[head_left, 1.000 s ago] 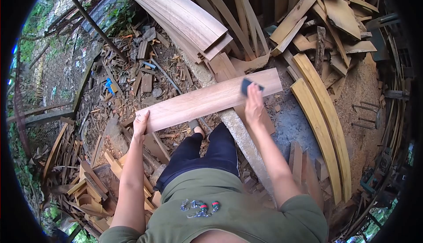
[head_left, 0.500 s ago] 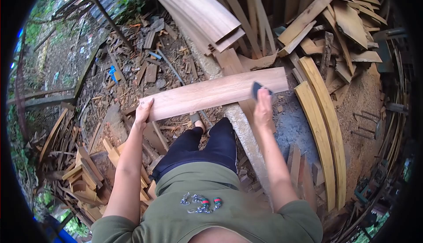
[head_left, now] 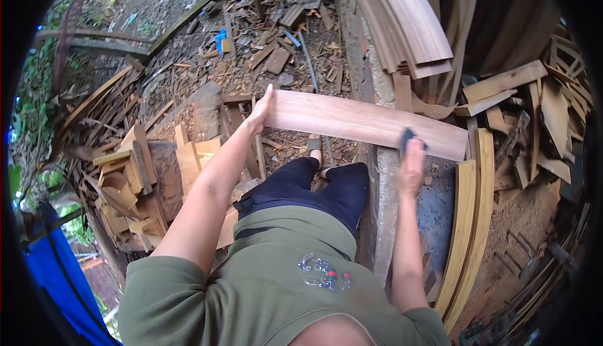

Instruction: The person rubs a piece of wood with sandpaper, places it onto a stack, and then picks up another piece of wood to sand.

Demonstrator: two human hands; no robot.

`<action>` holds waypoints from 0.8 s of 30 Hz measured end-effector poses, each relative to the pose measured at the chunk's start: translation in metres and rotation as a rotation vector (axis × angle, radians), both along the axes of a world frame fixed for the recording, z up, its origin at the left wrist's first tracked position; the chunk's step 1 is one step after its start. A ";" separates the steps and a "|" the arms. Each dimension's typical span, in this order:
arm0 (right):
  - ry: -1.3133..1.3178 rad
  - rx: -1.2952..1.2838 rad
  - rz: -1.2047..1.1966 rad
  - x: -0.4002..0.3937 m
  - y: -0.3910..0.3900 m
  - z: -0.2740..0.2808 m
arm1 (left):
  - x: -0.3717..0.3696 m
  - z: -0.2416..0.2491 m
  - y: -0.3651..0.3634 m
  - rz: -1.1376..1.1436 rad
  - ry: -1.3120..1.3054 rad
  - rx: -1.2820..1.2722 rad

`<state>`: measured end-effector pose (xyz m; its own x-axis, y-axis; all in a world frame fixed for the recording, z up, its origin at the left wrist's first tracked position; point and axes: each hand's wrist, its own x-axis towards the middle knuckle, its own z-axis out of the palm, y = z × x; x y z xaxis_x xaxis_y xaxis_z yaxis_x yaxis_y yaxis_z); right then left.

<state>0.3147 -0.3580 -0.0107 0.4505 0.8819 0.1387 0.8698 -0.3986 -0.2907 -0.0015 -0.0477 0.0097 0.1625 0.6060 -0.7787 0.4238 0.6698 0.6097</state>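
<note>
A long, smooth wooden board (head_left: pixel 352 120) lies across the view in front of my body, slanting down toward the right. My left hand (head_left: pixel 262 112) grips its left end, fingers along the edge. Near the board's right end, my right hand (head_left: pixel 411 164) holds a small dark pad (head_left: pixel 409 137) against the upper face; hand and pad are slightly blurred. The pad's underside is hidden.
Curved planks (head_left: pixel 408 26) are stacked at the upper right. Two yellowish curved beams (head_left: pixel 468 220) lie right of my right arm. Wood offcuts (head_left: pixel 135 176) are heaped at the left, more scraps (head_left: pixel 502 88) at the right. A concrete ledge (head_left: pixel 384 208) runs beside my legs.
The view has turned, shifting the surroundings mostly rightward. The board now slopes down to the right instead of up. Both hands remain on the same things, the pad still near the right end.
</note>
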 end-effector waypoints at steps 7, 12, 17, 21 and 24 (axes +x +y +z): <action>0.068 0.144 -0.307 -0.036 0.035 -0.007 | -0.019 -0.027 0.008 0.095 -0.222 -0.120; 0.213 0.070 0.196 -0.124 0.072 0.023 | -0.013 -0.009 0.004 0.079 -0.203 -0.141; 0.013 0.063 0.000 -0.051 0.039 0.010 | -0.011 0.002 0.002 0.129 -0.280 -0.146; 0.014 0.103 -0.172 -0.078 0.052 0.007 | -0.017 -0.006 0.004 0.127 -0.326 -0.199; 0.076 0.068 0.096 -0.146 0.089 0.019 | -0.022 -0.016 0.004 0.175 -0.353 -0.223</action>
